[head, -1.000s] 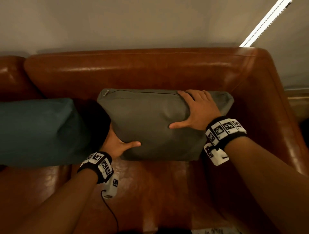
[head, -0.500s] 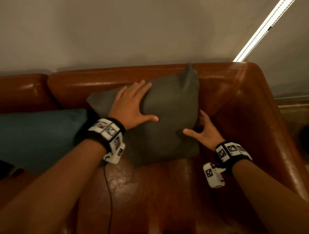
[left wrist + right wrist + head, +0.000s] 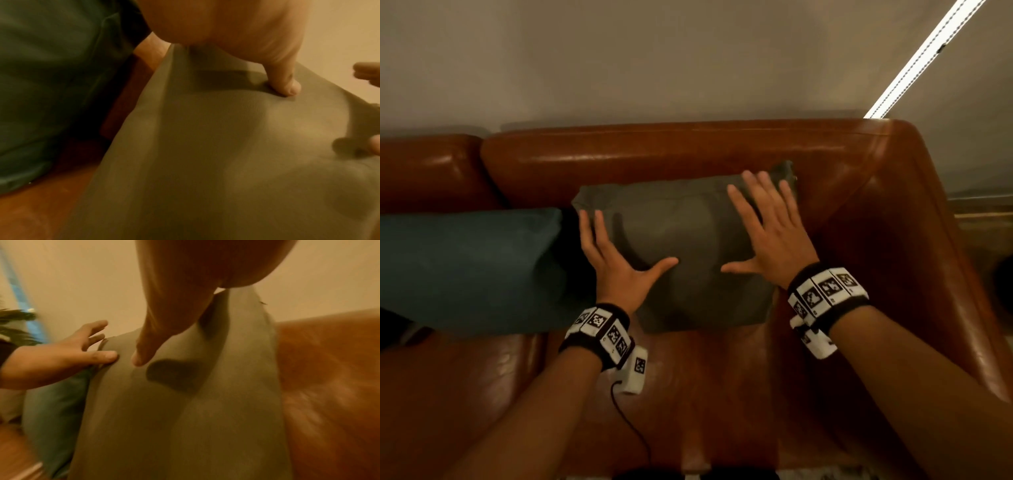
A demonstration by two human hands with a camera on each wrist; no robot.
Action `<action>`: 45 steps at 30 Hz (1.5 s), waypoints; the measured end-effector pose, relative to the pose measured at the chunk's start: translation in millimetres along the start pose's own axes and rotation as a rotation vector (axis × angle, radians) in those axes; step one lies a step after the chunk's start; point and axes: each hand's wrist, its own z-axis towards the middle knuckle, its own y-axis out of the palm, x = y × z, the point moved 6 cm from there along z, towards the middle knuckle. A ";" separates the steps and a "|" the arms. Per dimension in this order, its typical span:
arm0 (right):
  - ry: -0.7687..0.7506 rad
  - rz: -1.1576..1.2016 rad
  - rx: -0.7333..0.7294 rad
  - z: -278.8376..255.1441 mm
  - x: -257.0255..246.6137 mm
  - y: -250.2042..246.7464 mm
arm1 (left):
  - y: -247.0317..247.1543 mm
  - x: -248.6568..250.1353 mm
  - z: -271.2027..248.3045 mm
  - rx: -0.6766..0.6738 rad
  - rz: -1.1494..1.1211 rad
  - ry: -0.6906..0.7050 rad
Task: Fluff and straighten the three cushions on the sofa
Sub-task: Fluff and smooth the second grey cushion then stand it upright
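Observation:
A grey-green cushion (image 3: pixel 688 246) leans against the backrest of the brown leather sofa (image 3: pixel 654 154), at its right end. My left hand (image 3: pixel 616 253) lies flat on the cushion's left part, fingers straight and thumb spread. My right hand (image 3: pixel 767 233) lies flat on its right part, fingers reaching the top edge. In the left wrist view the grey-green cushion (image 3: pixel 205 146) fills the frame and a fingertip (image 3: pixel 287 86) presses into it. A teal cushion (image 3: pixel 469 267) stands to its left, close beside it. A third cushion is not in view.
The sofa's right armrest (image 3: pixel 928 240) rises close beside the grey-green cushion. Bare seat leather (image 3: pixel 705 377) lies in front of both cushions. A pale wall (image 3: pixel 654 61) stands behind the backrest, with a bright light strip (image 3: pixel 914 65) at the upper right.
The grey-green cushion was turned up on a corner half a second ago; it now lies level against the backrest. My right hand came from its side onto its front, and both palms are flat on it.

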 end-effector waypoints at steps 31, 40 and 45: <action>0.921 0.988 -0.226 -131.1 66.9 95.1 | 56.2 55.0 28.1 -0.661 0.386 0.428; 0.964 1.208 -0.080 -116.8 79.1 89.6 | 21.5 -71.9 -48.4 -0.385 -0.324 -0.553; 1.009 1.167 -0.031 -115.5 73.0 88.3 | 31.6 -48.8 -22.2 -0.430 -0.288 -0.422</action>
